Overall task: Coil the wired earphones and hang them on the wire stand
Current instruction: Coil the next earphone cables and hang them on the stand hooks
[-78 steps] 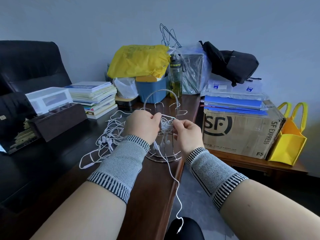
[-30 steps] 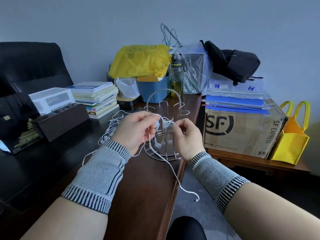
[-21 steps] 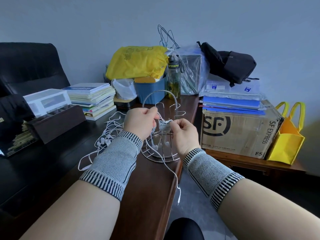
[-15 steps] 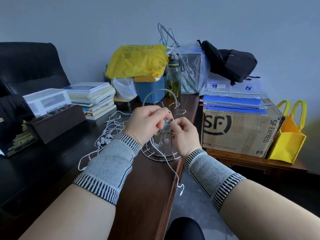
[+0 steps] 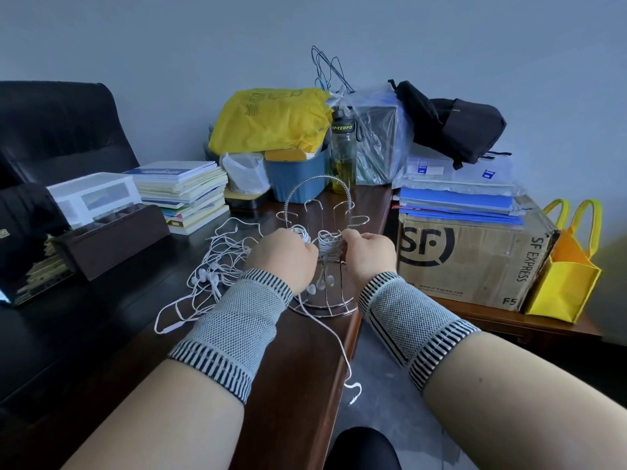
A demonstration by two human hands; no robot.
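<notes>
A white earphone bundle (image 5: 328, 243) is held in front of the chrome wire stand (image 5: 322, 212) on the brown desk. My right hand (image 5: 368, 254) pinches the wrapped coil from the right. My left hand (image 5: 283, 257) grips the loose cord just left of the coil. Two earbuds (image 5: 320, 283) dangle below the coil. The cord's free tail (image 5: 334, 337) runs down past the desk edge, and its plug (image 5: 354, 398) hangs above the floor. The fingertips of both hands are mostly hidden behind the hands.
A tangle of more white earphones (image 5: 217, 262) lies on the desk to the left. Books (image 5: 183, 191), a blue bin (image 5: 298, 174), a bottle (image 5: 342, 154) and a yellow bag (image 5: 271, 120) crowd the back. A cardboard box (image 5: 468, 256) stands to the right.
The left hand has kept circling the cord round the coil and now sits lower and to the left of it. The hanging tail has grown shorter over the frames.
</notes>
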